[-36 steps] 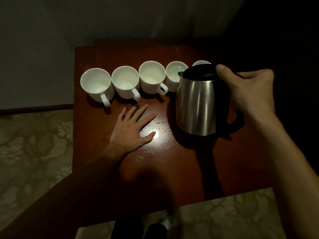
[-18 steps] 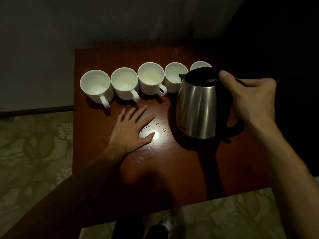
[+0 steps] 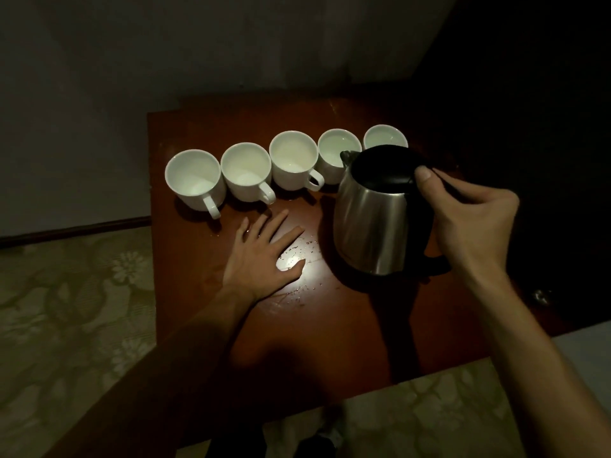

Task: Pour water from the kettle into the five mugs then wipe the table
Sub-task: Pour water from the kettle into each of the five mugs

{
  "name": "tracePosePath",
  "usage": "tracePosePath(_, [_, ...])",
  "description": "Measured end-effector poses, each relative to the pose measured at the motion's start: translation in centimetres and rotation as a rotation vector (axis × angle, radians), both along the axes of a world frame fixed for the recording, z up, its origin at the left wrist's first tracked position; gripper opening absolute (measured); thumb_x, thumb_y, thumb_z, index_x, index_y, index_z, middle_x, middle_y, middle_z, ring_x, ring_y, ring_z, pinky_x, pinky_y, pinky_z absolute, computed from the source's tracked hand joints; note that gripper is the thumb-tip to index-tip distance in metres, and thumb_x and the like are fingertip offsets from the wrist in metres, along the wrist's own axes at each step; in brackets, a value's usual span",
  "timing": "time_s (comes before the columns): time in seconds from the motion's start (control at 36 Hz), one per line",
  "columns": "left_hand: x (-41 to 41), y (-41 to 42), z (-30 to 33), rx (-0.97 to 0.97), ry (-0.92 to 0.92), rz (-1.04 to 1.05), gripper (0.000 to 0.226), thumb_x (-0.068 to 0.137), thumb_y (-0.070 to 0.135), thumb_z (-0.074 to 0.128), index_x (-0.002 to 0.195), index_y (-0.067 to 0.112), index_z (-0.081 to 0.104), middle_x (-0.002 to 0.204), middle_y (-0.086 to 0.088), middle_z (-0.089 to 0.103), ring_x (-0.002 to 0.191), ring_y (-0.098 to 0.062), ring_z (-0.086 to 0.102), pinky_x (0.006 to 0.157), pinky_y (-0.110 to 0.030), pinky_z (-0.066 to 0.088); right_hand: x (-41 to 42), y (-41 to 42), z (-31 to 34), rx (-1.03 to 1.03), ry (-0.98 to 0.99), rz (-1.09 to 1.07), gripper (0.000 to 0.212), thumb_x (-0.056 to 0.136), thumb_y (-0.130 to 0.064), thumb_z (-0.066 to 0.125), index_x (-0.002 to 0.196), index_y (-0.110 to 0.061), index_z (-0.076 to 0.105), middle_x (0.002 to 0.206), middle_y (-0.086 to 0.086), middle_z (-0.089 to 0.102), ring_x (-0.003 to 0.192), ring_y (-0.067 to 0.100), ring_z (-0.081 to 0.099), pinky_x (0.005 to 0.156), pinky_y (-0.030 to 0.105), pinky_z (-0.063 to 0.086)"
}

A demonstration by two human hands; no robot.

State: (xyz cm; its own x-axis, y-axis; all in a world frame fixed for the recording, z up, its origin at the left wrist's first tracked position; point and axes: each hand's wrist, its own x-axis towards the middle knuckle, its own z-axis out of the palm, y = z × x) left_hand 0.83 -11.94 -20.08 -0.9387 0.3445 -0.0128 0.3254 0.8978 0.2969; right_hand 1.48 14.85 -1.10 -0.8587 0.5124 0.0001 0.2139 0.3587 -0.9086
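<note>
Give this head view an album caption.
Right hand holds kettle beside five mugs; left hand flat on table.

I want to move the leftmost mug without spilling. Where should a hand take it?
By its handle, coming from the near side: the loop juts toward the person, slightly right, free of the next mug. The leftmost mug stands upright, so lift it straight. The left hand lies flat nearby and is free.

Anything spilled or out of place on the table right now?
Yes: water droplets are scattered on the table beside the left hand, between it and the kettle. The mugs stand upright in a row.
</note>
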Motion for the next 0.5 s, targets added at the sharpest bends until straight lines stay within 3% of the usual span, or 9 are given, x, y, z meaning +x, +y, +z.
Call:
tracePosePath(0.17, [-0.1,-0.1,-0.5,-0.009,0.013,-0.020,0.069,0.091,0.074,0.040,0.155,0.049,0.032,0.170,0.004,0.021,0.155,-0.027,0.020,0.125,-0.056,0.010,0.6,-2.4,0.7,-0.023,0.052,-0.011,0.050,0.091,-0.044,0.085,0.126,-0.010,0.081,0.108,-0.009,0.080,0.102,-0.002,0.077,0.087,0.018,0.062])
tracePosePath(0.28, [0.0,-0.2,-0.4,0.009,0.009,-0.023,0.068,0.092,0.072,0.041,0.153,0.043,0.039,0.169,0.001,0.025,0.154,-0.028,0.022,0.124,-0.057,0.012,0.7,-3.9,1.4,-0.004,0.073,-0.006,0.045,0.094,-0.043,0.084,0.125,-0.012,0.082,0.105,-0.012,0.080,0.099,-0.003,0.078,0.085,0.017,0.061])
tracePosePath(0.5, [-0.2,-0.8,1.2,0.105,-0.095,-0.036,0.071,0.094,0.070,0.045,0.158,0.044,0.029,0.171,0.003,0.016,0.158,-0.023,0.011,0.126,-0.055,0.005,0.3,-5.0,1.9,0.010,0.053,-0.030,0.044,0.091,-0.048,0.085,0.120,-0.015,0.084,0.100,-0.012,0.082,0.093,-0.001,0.079,0.085,0.025,0.065])
